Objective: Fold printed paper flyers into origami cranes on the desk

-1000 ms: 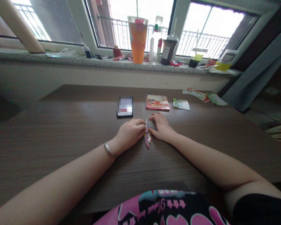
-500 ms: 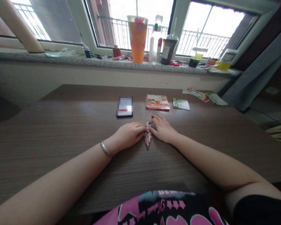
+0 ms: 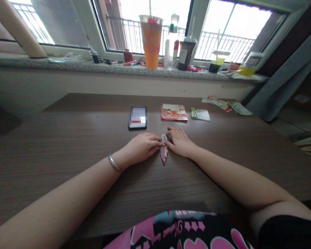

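Note:
A narrow, diamond-shaped piece of folded paper (image 3: pixel 164 155) with a colourful print lies flat on the table, one point towards me. At its left edge is my left hand (image 3: pixel 142 147), fingers bent and held together, their tips and the thumb on the paper. My right hand (image 3: pixel 180 142) rests on the other side, with its fingers spread on the tabletop and the thumb touching the paper's middle. Beyond the hands lie a phone-like device (image 3: pixel 137 118) with a blurred screen, a stack of red printed paper (image 3: pixel 174 112) and a smaller green-and-white stack (image 3: pixel 200 114).
Strips of printed paper (image 3: pixel 221 104) lie at the back right of the brown table (image 3: pixel 67 138). On the windowsill (image 3: pixel 114 69) stand a tall cup of orange drink (image 3: pixel 152 45), a dark cup (image 3: pixel 186 55), bottles and small clutter. A grey curtain (image 3: pixel 280 76) hangs at right.
My left hand has drawn slightly left and up, so more of the paper's upper half shows and it looks flatter. My right hand has barely moved.

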### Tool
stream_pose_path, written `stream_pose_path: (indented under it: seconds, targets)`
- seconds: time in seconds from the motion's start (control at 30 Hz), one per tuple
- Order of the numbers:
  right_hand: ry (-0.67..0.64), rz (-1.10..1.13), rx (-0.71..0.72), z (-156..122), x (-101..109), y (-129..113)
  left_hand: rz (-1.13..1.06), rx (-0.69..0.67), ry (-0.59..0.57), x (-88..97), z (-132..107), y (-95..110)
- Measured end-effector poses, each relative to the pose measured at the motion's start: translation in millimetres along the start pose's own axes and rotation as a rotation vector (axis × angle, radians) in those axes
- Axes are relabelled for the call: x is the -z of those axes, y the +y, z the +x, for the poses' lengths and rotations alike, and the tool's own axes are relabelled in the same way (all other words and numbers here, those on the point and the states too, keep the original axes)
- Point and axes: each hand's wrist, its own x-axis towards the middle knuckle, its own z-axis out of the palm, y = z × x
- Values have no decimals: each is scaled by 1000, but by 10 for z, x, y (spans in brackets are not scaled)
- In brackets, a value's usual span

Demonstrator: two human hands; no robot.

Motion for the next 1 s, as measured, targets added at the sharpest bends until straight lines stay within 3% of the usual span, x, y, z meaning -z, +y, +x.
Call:
stream_pose_path:
  seconds: [0.2, 0.37, 0.47, 0.77, 1.0]
  targets:
    - [-32, 69, 168, -15, 51, 29, 99, 49, 54, -30, 35, 73]
    - [-24, 104, 264, -22, 103, 10, 178, 100, 31, -85, -14, 60]
    - [7, 119, 272, -33, 109, -10, 170, 117, 48, -106, -33, 37]
    - [69, 169, 186, -54, 91, -21, 186, 211, -50, -91, -25, 67]
    - [51, 190, 280, -57, 90, -5, 214, 197, -60, -91, -40, 56]
